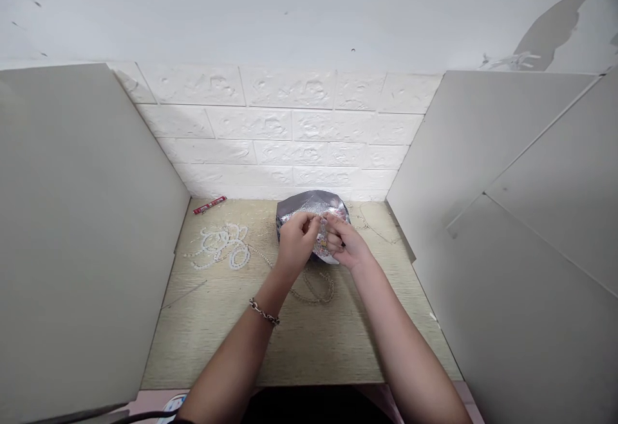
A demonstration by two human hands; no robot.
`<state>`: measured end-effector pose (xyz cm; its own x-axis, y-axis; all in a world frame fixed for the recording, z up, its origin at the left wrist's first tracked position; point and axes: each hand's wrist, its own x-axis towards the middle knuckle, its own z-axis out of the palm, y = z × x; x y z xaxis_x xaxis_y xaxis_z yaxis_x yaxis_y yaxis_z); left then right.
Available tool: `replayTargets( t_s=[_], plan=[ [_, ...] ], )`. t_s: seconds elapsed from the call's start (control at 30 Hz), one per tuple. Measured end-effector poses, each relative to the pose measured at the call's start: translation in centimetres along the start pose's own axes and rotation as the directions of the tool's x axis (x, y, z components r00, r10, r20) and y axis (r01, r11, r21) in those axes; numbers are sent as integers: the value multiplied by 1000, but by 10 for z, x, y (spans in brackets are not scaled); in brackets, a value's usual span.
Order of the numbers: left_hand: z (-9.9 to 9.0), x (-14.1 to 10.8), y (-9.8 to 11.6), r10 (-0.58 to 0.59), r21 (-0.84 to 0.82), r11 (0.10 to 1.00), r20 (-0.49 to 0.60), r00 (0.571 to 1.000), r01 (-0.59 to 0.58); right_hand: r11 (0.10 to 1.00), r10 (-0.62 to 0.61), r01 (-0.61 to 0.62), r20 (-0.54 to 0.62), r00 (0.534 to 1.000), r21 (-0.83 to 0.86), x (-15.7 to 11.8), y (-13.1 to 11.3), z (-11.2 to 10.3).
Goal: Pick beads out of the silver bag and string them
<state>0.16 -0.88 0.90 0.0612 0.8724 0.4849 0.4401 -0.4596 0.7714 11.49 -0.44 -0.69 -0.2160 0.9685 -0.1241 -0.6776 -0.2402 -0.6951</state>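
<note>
Over a silver foil-lined bag (309, 204), my left hand (297, 239) and my right hand (346, 242) meet almost fingertip to fingertip. Both are closed in a pinch, and what lies between the fingers is too small to make out. Small colourful pieces (322, 241) show in the bag between the hands. A beige beaded strand (316, 300) lies looped on the table just below the bag, partly hidden by my left forearm. To the left, white bead strands (226, 244) rest in a loose coiled heap.
A red narrow packet (209, 205) lies at the back left of the wooden table (333, 347). Thin wire or thread (374, 230) is right of the bag. Grey panels (82, 231) stand on both sides, and a white brick-patterned wall (290, 125) closes the back.
</note>
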Motion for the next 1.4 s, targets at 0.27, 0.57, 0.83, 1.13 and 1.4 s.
replayTargets(
  t_s=[0.27,0.57,0.83,1.13,1.4],
  plan=[
    [0,-1,-2,69,110,992,-13,998,-67,993,-66,64,-20,998,-95,-2,0,3],
    [0,-1,-2,95,148,985,-29,995,-90,990,-84,81,-22,996,-117,-2,0,3],
    [0,-2,-1,71,169,984,-61,996,-59,987,-101,97,-20,995,-128,-2,0,3],
    [0,-2,-1,72,168,984,-55,996,-61,986,-112,107,-33,993,-130,-2,1,4],
    [-1,-2,-1,94,195,977,-54,994,-82,986,-123,116,-50,991,-122,-1,0,3]
  ],
)
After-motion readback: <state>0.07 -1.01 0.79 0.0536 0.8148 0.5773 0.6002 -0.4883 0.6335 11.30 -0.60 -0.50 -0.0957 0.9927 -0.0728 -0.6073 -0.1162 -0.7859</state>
